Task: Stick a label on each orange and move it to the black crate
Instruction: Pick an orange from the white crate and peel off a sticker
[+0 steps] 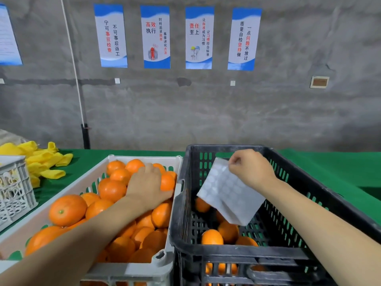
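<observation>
A bare concrete wall with blue-and-white posters (pixel 156 37) rises behind a green-covered surface (pixel 329 162). On it stand a white crate (pixel 144 157) heaped with oranges and, touching its right side, the black crate (pixel 226 147), where a few oranges (pixel 212 237) lie on the bottom. The hands are apart: the left hand (pixel 147 184) curls over an orange (pixel 167 182) in the white crate, and the right hand (pixel 250 166) pinches a label sheet (pixel 228 193) above the black crate. Yellow foam sleeves (pixel 47 159) lie far left.

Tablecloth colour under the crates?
Plain green fabric tablecloth, best in head view.
</observation>
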